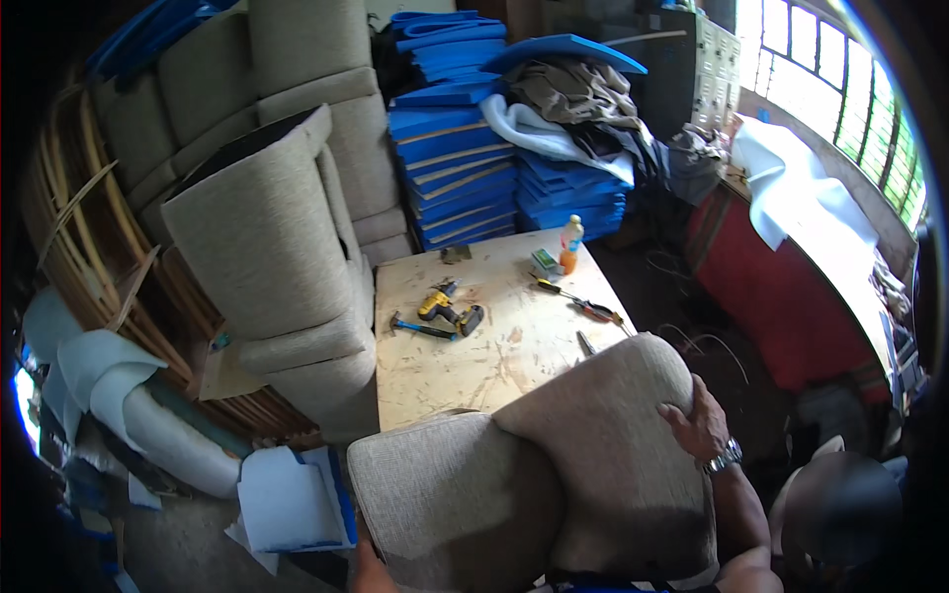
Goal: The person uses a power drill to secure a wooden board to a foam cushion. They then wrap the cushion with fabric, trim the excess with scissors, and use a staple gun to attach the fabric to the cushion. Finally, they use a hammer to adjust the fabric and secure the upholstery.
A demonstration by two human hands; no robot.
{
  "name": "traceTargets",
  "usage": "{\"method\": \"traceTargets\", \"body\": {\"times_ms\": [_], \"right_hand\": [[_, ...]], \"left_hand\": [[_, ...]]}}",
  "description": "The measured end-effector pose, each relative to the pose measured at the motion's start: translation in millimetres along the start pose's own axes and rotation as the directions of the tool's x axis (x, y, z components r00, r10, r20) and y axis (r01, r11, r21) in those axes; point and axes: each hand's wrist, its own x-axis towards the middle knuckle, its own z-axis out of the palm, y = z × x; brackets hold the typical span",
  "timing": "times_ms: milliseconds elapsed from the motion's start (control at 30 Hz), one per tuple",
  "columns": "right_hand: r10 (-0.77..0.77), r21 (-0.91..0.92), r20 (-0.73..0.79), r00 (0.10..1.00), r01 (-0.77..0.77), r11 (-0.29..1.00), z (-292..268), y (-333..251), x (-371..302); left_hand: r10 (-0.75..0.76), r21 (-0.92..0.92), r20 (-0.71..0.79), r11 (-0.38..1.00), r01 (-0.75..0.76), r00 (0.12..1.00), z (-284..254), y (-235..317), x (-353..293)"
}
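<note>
Two beige fabric-covered cushions stand tilted in front of me at the table's near end, the left cushion touching the taller right cushion. My right hand is closed around the right cushion's outer edge, its thumb on the front face and a metal watch on the wrist. At the lower left edge of the left cushion is my left hand, closed against its side; most of its fingers are hidden. Behind the cushions, the wooden table holds a yellow and black cordless drill and a blue-handled hammer.
Also on the table are a bottle of orange drink, a small green box, a screwdriver and red-handled pliers. Upholstered sofa parts rise at left. Blue foam sheets are stacked behind. A person is at lower right.
</note>
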Motion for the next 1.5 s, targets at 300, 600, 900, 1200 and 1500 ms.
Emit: {"method": "traceTargets", "body": {"times_ms": [300, 600, 900, 1200, 1500], "right_hand": [[0.151, -0.313, 0.109, 0.983, -0.11, 0.943, 3.2, -81.6, 25.0], [0.141, -0.506, 0.219, 0.966, -0.011, 0.863, 40.6, -195.5, 96.4], [-0.047, -0.536, 0.199, 0.979, 0.149, 0.831, 62.6, -181.9, 95.3], [-0.047, -0.524, 0.212, 0.976, 0.154, 0.838, 49.6, -153.0, 103.1], [-0.154, 0.426, 0.588, 0.794, -0.142, 0.894, 27.0, -53.7, 160.8]], "left_hand": [[-0.088, -0.131, 0.15, 0.985, 0.109, 0.985, -28.8, -23.9, 99.0], [-0.135, -0.245, 0.253, 0.949, 0.199, 0.958, -52.6, -44.4, 132.3], [-0.269, -0.364, 0.387, 0.834, 0.414, 0.882, -83.3, -174.6, 88.4], [-0.238, -0.423, 0.418, 0.803, 0.42, 0.877, -101.1, -243.8, 40.0], [-0.284, -0.38, 0.25, 0.851, 0.364, 0.925, -97.5, -237.4, -27.4]]}}
